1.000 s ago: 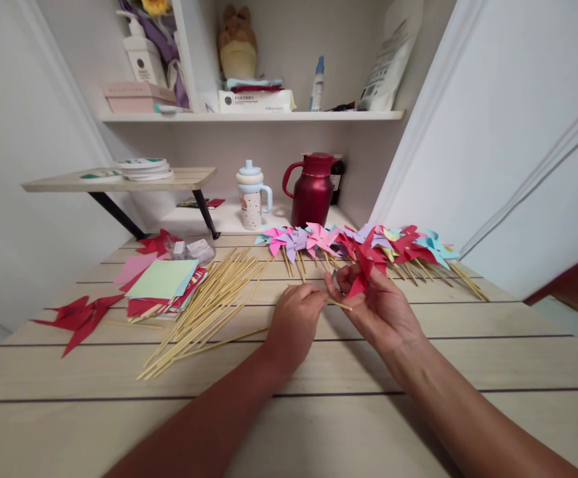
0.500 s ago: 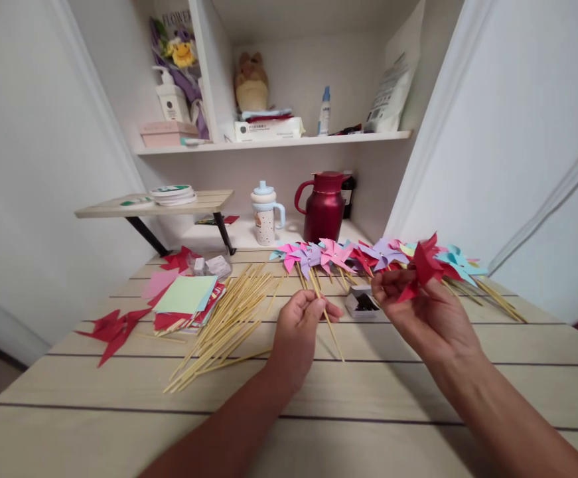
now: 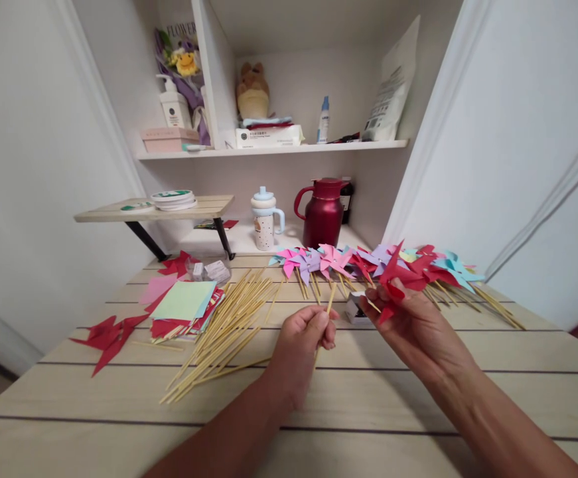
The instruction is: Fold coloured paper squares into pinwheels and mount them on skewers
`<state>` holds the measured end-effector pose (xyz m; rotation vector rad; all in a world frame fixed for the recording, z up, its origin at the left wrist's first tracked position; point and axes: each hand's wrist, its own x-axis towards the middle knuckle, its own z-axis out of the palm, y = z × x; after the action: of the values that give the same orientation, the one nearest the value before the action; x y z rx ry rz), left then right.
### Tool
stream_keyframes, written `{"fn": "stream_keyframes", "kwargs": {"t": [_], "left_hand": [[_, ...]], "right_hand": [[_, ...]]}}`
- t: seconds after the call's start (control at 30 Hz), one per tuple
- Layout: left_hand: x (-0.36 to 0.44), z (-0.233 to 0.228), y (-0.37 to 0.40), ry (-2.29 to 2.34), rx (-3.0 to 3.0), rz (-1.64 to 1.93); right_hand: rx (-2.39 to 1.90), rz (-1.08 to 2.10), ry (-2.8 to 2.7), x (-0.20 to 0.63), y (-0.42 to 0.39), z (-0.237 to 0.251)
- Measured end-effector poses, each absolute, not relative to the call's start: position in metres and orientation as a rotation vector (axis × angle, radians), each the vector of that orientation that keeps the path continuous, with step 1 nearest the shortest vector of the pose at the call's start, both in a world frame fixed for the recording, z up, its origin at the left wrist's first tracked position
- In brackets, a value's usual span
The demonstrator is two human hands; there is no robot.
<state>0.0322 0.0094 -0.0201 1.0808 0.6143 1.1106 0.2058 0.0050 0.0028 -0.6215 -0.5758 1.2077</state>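
My left hand (image 3: 308, 338) pinches a thin wooden stick (image 3: 332, 296), which slants up past the fingers. My right hand (image 3: 413, 318) is closed on a red paper pinwheel (image 3: 392, 279), its folded blades partly covering the fingers. Between the hands stands a small open box (image 3: 357, 309), partly hidden behind my right fingertips; its contents look dark. Left of my left hand lies a loose pile of wooden sticks (image 3: 229, 332). Beyond the hands, a row of finished pinwheels (image 3: 336, 261) in pink, purple, red and blue lies with sticks toward me.
At left are stacked coloured paper squares (image 3: 183, 300), a red folded pinwheel (image 3: 107, 338) and a clear plastic pack (image 3: 216, 270). A small raised shelf (image 3: 204, 206) stands behind them. At the back are a cup (image 3: 265, 222) and a red jug (image 3: 323, 212).
My right hand has moved slightly left and down with the red pinwheel, which has turned. The stick in my left hand now tilts its upper end to the right instead of left.
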Motion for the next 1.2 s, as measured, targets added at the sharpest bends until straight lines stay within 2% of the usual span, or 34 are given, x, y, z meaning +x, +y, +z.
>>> {"fn": "stream_keyframes", "kwargs": {"t": [0.2,0.43,0.63,0.83,1.2], "left_hand": [[0.029,-0.014,0.009,0.69,1.145,1.114],[0.026,-0.001,0.002,0.745,1.192,1.136],[0.021,0.009,0.001,0.831,1.308,1.22],[0.015,0.01,0.002,0.807,1.424,1.248],[0.015,0.014,-0.004,0.793,1.448,1.322]], "right_hand": [[-0.683,0.999,-0.911,0.202,-0.009,0.006],[-0.564,0.411,-1.793,0.208,-0.022,0.02],[-0.472,0.031,-1.943,0.201,-0.031,0.033],[-0.48,-0.098,-1.947,0.208,-0.038,0.033],[-0.478,-0.098,-1.955,0.209,-0.038,0.032]]}}
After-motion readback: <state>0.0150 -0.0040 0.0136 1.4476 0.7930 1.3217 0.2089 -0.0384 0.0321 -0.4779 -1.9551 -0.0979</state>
